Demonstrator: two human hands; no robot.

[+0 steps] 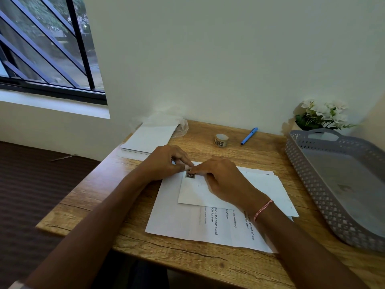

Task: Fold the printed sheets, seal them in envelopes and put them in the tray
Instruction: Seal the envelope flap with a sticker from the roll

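A white envelope (pixel 260 192) lies on top of printed sheets (pixel 183 222) in the middle of the wooden desk. A small dark sticker (pixel 190 174) sits at the envelope's far left corner. My left hand (pixel 164 163) has its fingertips at the sticker's upper edge, fingers curled. My right hand (pixel 223 180) rests on the envelope with its fingertips pressing beside the sticker. Both hands meet at that corner. The grey perforated tray (pixel 308 163) stands at the right with nothing in it.
A stack of blank envelopes (pixel 150 138) lies at the desk's far left beside crumpled clear plastic (pixel 182 128). A sticker roll (pixel 221 140) and a blue pen (pixel 249 136) lie near the wall. White flowers (pixel 323 115) stand behind the tray.
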